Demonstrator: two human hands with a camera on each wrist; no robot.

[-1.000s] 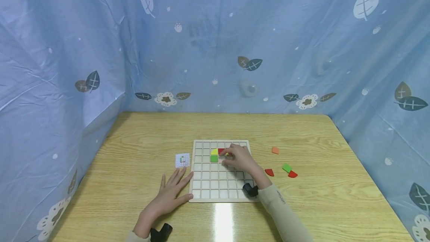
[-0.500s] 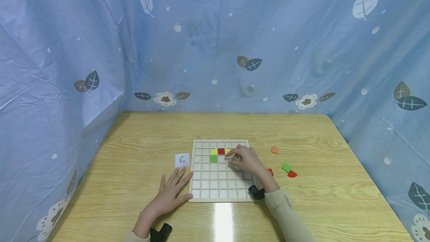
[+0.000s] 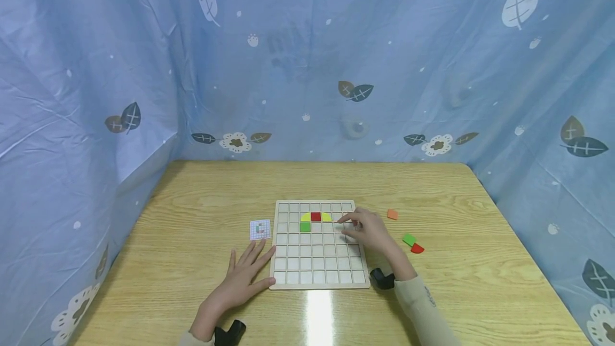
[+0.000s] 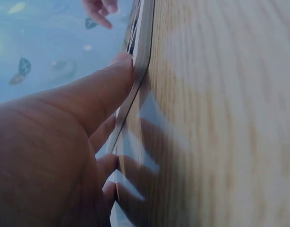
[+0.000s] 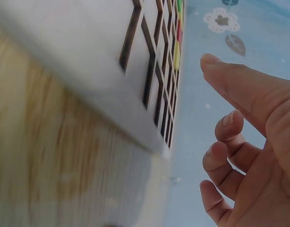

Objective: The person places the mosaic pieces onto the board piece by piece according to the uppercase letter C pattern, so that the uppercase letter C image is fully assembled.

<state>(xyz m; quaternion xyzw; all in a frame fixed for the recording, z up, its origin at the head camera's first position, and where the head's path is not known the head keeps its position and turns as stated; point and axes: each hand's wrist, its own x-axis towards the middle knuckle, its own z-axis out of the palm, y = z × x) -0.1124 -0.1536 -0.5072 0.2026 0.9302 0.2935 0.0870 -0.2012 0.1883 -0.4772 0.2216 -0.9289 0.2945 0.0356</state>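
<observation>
A wooden grid board (image 3: pixel 319 285) lies on the table with a green square tile (image 3: pixel 305 227), a red square tile (image 3: pixel 315 217) and two yellow quarter-round tiles in its upper cells; one yellow tile (image 3: pixel 326 217) sits right of the red one. My left hand (image 3: pixel 240 279) rests spread, its thumb and a finger at the board's left edge. In the left wrist view the thumb touches that edge. My right hand (image 3: pixel 370 229) hovers over the board's right side, thumb and index apart. Nothing shows between its fingers in the right wrist view.
A small printed pattern card (image 3: pixel 260 229) lies left of the board. To the right are an orange tile (image 3: pixel 392 214), a loose green tile (image 3: pixel 409 240) and a red quarter-round tile (image 3: pixel 417 249). A blue curtain (image 3: pixel 307 68) surrounds the wooden table (image 3: pixel 216 191).
My right hand has moved right, away from the red tile, uncovering it and the right yellow tile. Its forearm now covers the other red quarter-round tile. My left hand has stayed put.
</observation>
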